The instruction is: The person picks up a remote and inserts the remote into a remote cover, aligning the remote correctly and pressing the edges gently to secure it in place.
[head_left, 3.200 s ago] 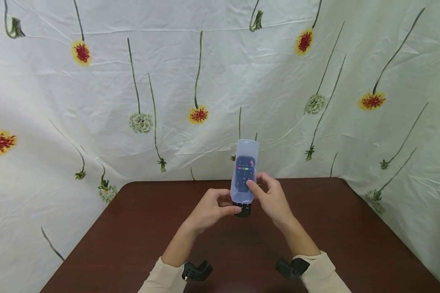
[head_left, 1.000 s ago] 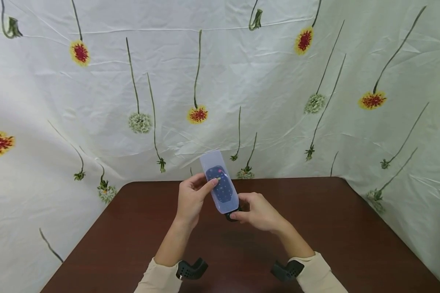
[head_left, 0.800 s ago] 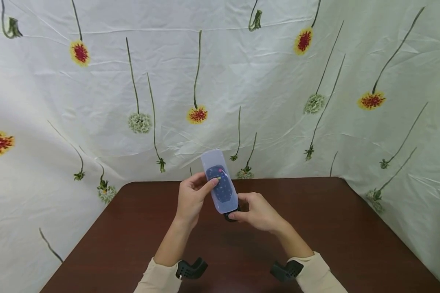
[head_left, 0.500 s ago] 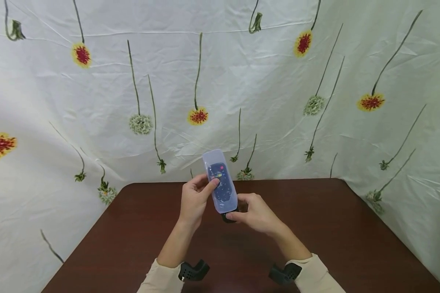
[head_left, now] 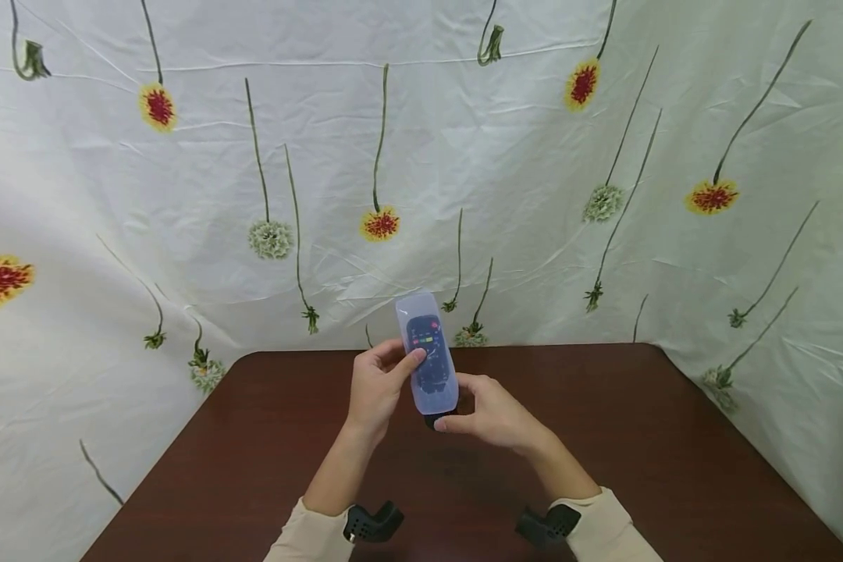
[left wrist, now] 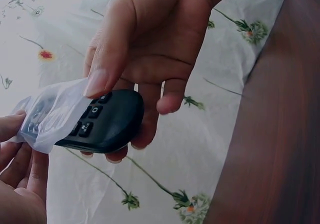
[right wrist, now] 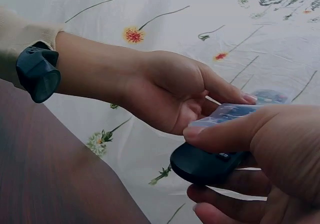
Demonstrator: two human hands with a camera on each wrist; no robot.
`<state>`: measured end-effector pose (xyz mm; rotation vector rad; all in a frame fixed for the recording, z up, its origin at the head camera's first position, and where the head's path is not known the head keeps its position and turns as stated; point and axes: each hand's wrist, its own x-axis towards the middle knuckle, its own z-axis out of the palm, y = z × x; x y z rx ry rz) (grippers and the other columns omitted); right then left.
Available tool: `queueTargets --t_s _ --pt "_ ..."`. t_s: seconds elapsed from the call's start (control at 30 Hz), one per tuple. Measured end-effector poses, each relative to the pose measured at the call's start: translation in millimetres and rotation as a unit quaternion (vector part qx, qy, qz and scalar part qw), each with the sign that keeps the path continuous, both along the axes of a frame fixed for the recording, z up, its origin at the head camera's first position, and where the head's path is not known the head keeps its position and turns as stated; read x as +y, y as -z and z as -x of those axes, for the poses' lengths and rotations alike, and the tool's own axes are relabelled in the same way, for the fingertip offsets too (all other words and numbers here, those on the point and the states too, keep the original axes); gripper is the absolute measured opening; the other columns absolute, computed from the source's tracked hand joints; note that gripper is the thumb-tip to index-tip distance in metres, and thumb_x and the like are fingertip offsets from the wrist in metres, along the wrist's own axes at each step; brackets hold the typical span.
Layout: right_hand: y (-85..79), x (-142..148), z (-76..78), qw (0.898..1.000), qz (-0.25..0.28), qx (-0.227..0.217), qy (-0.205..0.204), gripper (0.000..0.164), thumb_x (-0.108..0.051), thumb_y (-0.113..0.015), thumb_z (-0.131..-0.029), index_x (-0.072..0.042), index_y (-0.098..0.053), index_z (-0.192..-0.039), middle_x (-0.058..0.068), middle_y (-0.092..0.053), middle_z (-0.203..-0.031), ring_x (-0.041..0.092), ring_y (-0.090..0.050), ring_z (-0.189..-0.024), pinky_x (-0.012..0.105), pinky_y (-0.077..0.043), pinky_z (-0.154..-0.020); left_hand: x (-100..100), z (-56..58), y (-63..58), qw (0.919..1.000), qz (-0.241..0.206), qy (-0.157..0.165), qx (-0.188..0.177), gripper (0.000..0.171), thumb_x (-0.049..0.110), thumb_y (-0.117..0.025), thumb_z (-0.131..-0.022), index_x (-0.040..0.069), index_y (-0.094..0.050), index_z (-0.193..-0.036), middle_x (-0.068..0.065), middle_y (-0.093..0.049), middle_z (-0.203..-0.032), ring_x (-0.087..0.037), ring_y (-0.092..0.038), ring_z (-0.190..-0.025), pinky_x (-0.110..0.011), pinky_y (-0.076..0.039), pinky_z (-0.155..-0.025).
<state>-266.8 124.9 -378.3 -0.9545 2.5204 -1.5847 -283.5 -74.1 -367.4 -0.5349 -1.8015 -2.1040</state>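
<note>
A black remote control [left wrist: 117, 121] sits inside a translucent plastic cover [head_left: 416, 304], held up above the table and leaning slightly left. Its rounded lower end sticks out of the cover's mouth. My left hand [head_left: 375, 389] grips the covered part from the left, thumb on the front over the buttons, fingers behind. At the lower end my right hand [head_left: 495, 414] holds the remote: in the left wrist view its thumb lies at the cover's edge and its fingers are behind the remote. The right wrist view shows the bare end [right wrist: 200, 165] beneath that thumb.
A dark reddish-brown table [head_left: 449, 499] lies below the hands. Behind it hangs a white cloth [head_left: 323, 179] printed with flowers. Each wrist wears a black camera mount, the left one [head_left: 374, 521] and the right one [head_left: 548, 524], over cream sleeves.
Over three seconds my hands have swapped places: the left went from the lower end to the cover's side, the right down to the end. Lately the remote has shifted slightly right and straightened.
</note>
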Motion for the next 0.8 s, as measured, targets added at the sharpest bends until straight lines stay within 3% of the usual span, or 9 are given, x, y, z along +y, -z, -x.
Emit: queueTargets --t_s 0.13,0.33,0.53,0.7,0.8 --pt "-0.9 1.7 0.0 0.999 0.022 0.009 0.024 0.051 -0.022 -0.079 -0.095 -0.008 -0.062 -0.14 0.002 -0.072 -0.116 0.021 -0.066 -0.109 0.048 -0.052 -0.093 -0.5 -0.6 1.1 0.9999 0.012 0.002 0.007 0.023 0.009 -0.078 -0.094 -0.008 -0.074 -0.111 -0.015 -0.075 -0.1 -0.021 -0.07 -0.086 -0.029 -0.057 -0.077" --pt "-2.0 -0.9 -0.6 0.99 0.117 0.041 0.074 0.037 -0.016 -0.07 -0.101 -0.003 -0.064 -0.136 0.013 -0.073 -0.107 0.026 -0.072 -0.093 0.049 -0.06 -0.077 2.6 -2.4 0.9 0.9991 0.034 0.009 0.024 0.024 0.01 -0.078 -0.094 -0.006 -0.075 -0.112 -0.015 -0.074 -0.102 -0.024 -0.069 -0.089 -0.031 -0.058 -0.078" --pt "-4.5 -0.7 -2.1 0.983 0.116 0.095 0.11 0.028 -0.013 -0.073 -0.099 -0.003 -0.072 -0.125 0.008 -0.076 -0.098 0.022 -0.072 -0.083 0.038 -0.061 -0.069 3.9 -3.2 1.1 0.9987 0.042 0.021 0.022 0.026 0.011 -0.078 -0.094 -0.004 -0.075 -0.115 -0.015 -0.073 -0.106 -0.026 -0.068 -0.094 -0.033 -0.058 -0.082" --pt "-7.5 2.6 -2.0 0.974 0.115 0.116 0.155 0.026 -0.011 -0.074 -0.098 -0.002 -0.073 -0.122 0.006 -0.076 -0.097 0.019 -0.071 -0.088 0.04 -0.057 -0.077 1.4 -2.1 0.9 0.995 0.069 0.073 -0.001 0.045 0.015 -0.08 -0.093 0.001 -0.067 -0.133 -0.016 -0.07 -0.119 -0.029 -0.068 -0.106 -0.037 -0.056 -0.089" --pt "-8.8 5.3 -1.2 0.968 0.136 0.119 0.177 0.026 -0.009 -0.073 -0.098 0.001 -0.072 -0.122 0.009 -0.076 -0.099 0.021 -0.072 -0.089 0.037 -0.057 -0.076 -1.2 -1.1 1.7 0.9864 0.108 0.121 -0.026 0.061 0.016 -0.083 -0.09 0.006 -0.057 -0.144 -0.016 -0.068 -0.123 -0.03 -0.068 -0.11 -0.039 -0.056 -0.091"
